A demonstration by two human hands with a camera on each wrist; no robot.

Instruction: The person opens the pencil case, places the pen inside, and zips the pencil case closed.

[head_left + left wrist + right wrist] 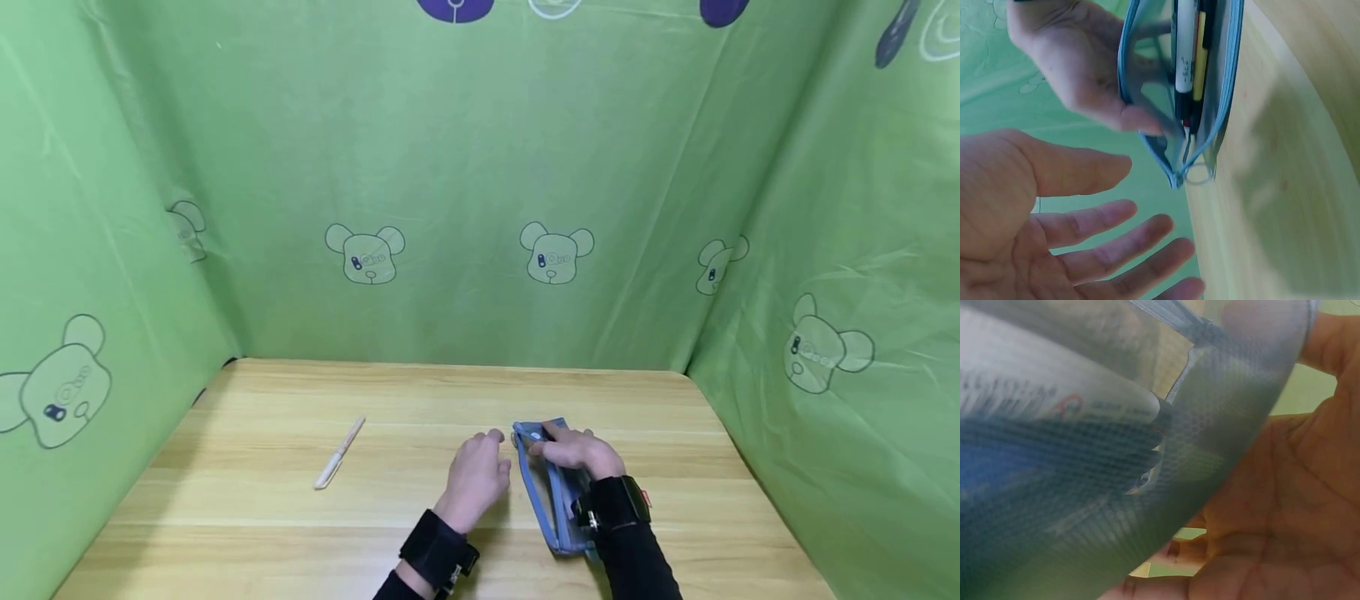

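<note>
A blue zippered mesh pencil case (567, 521) lies on the right part of the table, its zip edge spread apart. My right hand (577, 454) grips its far end, the thumb inside the opening and the other fingers outside. Through the opening, the left wrist view shows a white marker (1185, 53) and a yellow pen (1199, 59) among other dark pens. See-through mesh (1210, 431) fills much of the right wrist view, with printed barrels behind it. Just left of the case, my left hand (476, 475) is held with fingers apart and nothing in it.
A pen (339, 454) with a white end and a pinkish barrel lies on the left side of the wooden table (247, 500). Green printed cloth (465, 167) hangs behind the table and along both sides.
</note>
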